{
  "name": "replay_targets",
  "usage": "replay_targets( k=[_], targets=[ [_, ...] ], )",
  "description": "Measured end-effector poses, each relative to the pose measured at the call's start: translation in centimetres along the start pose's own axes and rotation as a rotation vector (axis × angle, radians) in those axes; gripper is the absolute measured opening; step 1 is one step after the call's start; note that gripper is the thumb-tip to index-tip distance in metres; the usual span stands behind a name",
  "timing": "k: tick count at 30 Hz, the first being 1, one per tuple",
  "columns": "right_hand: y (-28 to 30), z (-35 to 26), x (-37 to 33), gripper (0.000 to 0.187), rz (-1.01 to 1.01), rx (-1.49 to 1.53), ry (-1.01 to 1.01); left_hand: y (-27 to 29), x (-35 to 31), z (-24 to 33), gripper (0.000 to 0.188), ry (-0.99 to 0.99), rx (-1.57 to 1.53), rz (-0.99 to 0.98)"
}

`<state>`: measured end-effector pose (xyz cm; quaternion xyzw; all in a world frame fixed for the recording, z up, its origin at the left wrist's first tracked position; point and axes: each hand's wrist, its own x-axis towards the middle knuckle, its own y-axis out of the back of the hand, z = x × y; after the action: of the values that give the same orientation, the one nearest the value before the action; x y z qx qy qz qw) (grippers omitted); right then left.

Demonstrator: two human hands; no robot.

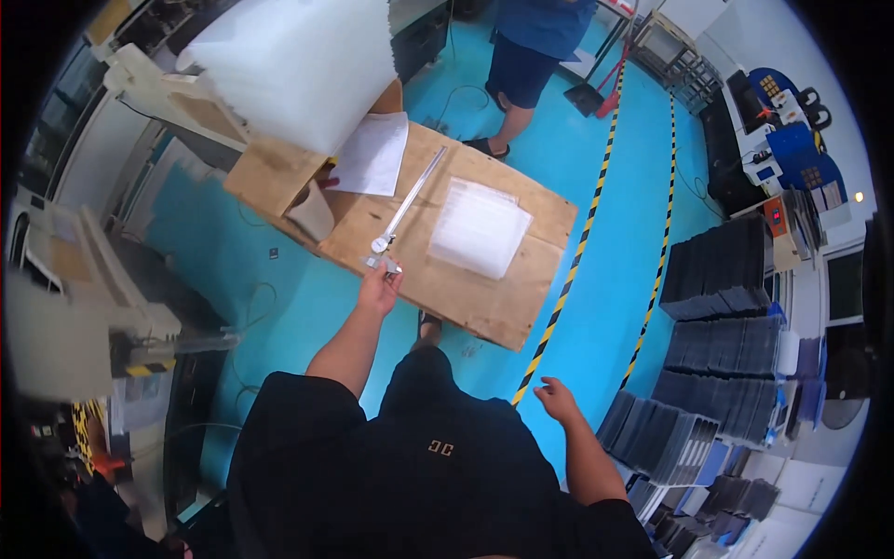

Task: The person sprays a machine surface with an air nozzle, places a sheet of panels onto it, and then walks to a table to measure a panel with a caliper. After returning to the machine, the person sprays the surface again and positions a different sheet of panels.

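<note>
My left hand (378, 291) reaches to the near edge of a wooden table (484, 312). Its fingers are closed on the jaw end of a long dial caliper (406, 207), whose beam stretches away across the tabletop. A stack of white translucent sheets (480, 226) lies to the right of the caliper. Behind and left of it is a printed paper (374, 158). My right hand (557, 401) hangs over the blue floor, away from the table, holding nothing, its fingers loosely apart.
A wooden box (277, 177) and a big stack of white sheets (293, 70) stand at the table's left end. Another person (526, 70) stands beyond the table. Black-and-yellow floor tape (589, 228) runs along the right, near stacks of dark panels (717, 265). Machinery (112, 298) is at left.
</note>
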<state>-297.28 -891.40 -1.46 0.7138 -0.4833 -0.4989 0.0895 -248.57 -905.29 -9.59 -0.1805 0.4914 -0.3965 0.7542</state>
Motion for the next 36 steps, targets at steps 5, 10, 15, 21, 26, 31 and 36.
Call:
replay_targets(
  k=[5, 10, 15, 21, 26, 31, 36],
  targets=[
    [3.3, -8.2, 12.3, 0.056, -0.077, -0.099, -0.021, -2.7, 8.4, 1.6, 0.016, 0.075, 0.012, 0.081],
    [4.4, -15.6, 23.2, 0.058, -0.060, -0.023, -0.021, -1.0, 12.2, 3.5, 0.015, 0.117, -0.037, 0.160],
    [4.5, -19.2, 29.2, 0.062, 0.044, 0.093, -0.084, 0.2, 15.4, 3.1, 0.015, 0.312, 0.289, 0.260],
    [0.8, -17.5, 38.2, 0.069, 0.223, 0.059, 0.240, 5.0, 18.0, 3.3, 0.023, 0.260, 0.671, 0.238],
    [3.3, -18.1, 37.1, 0.063, 0.028, 0.439, 0.026, 1.0, 18.2, 4.4, 0.025, 0.539, 0.588, 0.306],
    [4.2, -19.3, 38.3, 0.050, 0.030, 0.459, 0.000, -2.9, 19.2, 4.4, 0.029, 0.506, 1.347, 0.215],
    [5.1, -21.9, 37.3, 0.052, 0.067, 0.706, -0.059, -11.2, 22.6, 0.9, 0.058, 0.016, 1.661, -0.260]
  ],
)
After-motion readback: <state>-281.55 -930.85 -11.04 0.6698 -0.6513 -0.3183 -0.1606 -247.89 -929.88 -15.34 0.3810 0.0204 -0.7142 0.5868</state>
